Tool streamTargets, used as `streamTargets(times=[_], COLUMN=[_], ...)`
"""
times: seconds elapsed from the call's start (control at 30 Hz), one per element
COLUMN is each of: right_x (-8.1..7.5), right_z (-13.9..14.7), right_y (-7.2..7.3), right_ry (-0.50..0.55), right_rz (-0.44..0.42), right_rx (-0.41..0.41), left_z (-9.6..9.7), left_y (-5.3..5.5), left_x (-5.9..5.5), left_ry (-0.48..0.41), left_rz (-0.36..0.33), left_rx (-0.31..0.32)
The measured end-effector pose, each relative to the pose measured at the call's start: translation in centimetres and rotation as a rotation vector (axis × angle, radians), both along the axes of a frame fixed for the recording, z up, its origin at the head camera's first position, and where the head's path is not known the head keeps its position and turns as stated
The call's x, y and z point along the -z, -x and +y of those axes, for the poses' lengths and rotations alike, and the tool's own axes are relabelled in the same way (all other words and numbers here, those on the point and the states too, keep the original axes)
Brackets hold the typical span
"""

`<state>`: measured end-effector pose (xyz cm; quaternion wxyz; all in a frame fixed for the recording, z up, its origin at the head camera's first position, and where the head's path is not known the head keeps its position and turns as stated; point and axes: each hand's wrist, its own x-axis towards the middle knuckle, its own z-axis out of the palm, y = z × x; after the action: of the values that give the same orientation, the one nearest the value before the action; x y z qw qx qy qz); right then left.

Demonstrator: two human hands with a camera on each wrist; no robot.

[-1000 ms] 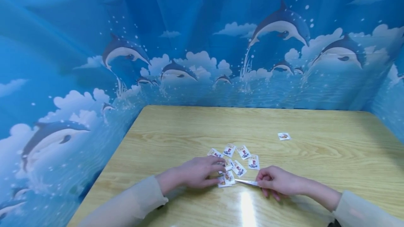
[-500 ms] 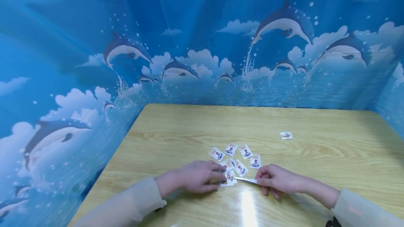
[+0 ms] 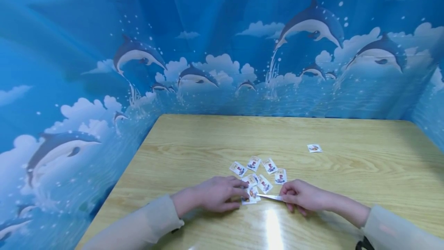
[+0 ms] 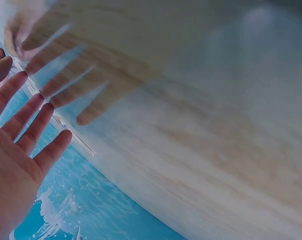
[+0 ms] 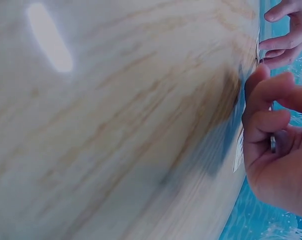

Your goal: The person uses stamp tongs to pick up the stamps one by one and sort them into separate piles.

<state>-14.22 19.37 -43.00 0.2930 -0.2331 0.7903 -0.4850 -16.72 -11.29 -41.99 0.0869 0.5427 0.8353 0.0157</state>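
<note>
One slim pale tool [image 3: 269,196] — pinched in right hand [image 3: 305,196] | cards [image 3: 265,184] — at left hand [image 3: 218,195], fingers spread

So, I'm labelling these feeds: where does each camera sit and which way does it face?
Head: worn on the head, facing forward and down at table and printed cards; left hand, right hand, sleeves show.
Left wrist: on that wrist, looking along the left hand over the table; that hand shows.
Right wrist: on that wrist, looking across the table; right hand shows, left hand beyond.
Shared: head and right wrist show both hands.
</note>
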Motion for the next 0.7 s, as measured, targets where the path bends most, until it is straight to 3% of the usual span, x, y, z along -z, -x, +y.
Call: streamTargets(times=[0.7], right_x=[0.09], right_z=[-0.25], right_y=[0.04], right_ry=[-0.018], right_rz=[0.195], right_rx=[0.013], left_z=[0.05], left_y=[-0.08], left_x=[0.26], left_ry=[-0.006], left_rz=[0.035], left_rx=[0.009])
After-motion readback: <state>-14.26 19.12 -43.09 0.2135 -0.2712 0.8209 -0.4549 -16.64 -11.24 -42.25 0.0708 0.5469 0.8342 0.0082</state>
